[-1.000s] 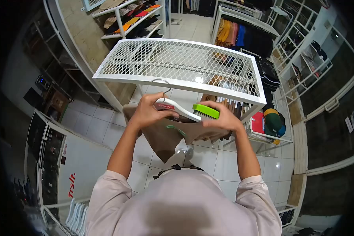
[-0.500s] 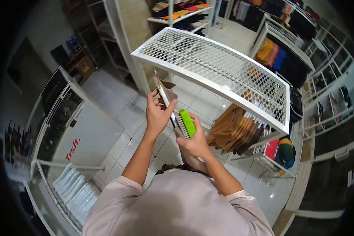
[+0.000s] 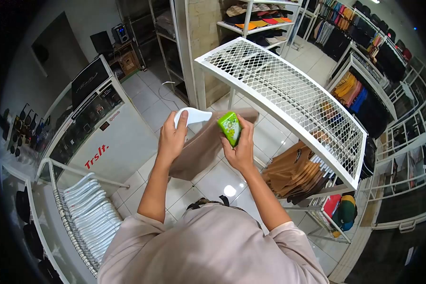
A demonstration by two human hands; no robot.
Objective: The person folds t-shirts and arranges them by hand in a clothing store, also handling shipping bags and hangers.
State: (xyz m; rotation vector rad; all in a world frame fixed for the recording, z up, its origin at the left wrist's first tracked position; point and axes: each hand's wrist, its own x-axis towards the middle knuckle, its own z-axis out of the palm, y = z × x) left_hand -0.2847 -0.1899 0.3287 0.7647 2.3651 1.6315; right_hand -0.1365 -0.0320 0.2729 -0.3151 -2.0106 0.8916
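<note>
A white hanger [image 3: 194, 116] is gripped near one end by my left hand [image 3: 172, 138], its metal hook pointing away from me. From the hanger hangs a taupe garment [image 3: 201, 149], spread out below and between my hands. My right hand [image 3: 241, 147] is wrapped round a green brush [image 3: 230, 128], whose patterned back faces up; its bristles are hidden. The brush is just right of the hanger's tip, over the garment's upper part.
A white mesh-topped rack [image 3: 288, 94] with brown garments [image 3: 296, 170] stands at the right. White hangers [image 3: 92, 213] line a rail at the lower left, near a white counter [image 3: 120, 137]. Shelves of caps [image 3: 260, 21] stand ahead.
The hanger has turned from edge-on to broadside, and the garment now shows spread out. The brush has turned from bristles facing left to its back facing up. The view has shifted left.
</note>
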